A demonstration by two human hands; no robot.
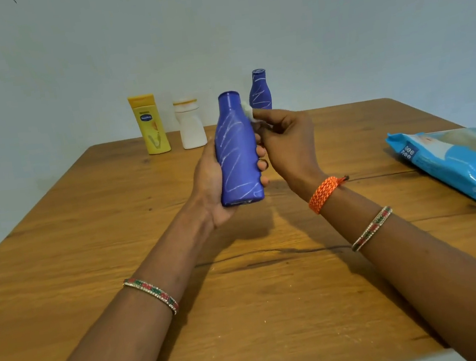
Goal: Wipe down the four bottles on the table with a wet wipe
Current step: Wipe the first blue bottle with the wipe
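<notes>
My left hand [211, 183] grips a large blue bottle [236, 150] marked with white scribbles, held upright above the table. My right hand [287, 140] pinches a small folded white wet wipe [247, 111] and presses it against the bottle's neck on its right side. A smaller blue bottle [260, 91], also scribbled, stands behind them. A yellow lotion bottle [150, 124] and a white bottle [190, 124] stand at the table's far left.
The wooden table [115, 226] fills the view, with a pale wall behind it. A blue pack of wet wipes [465, 168] lies at the right edge.
</notes>
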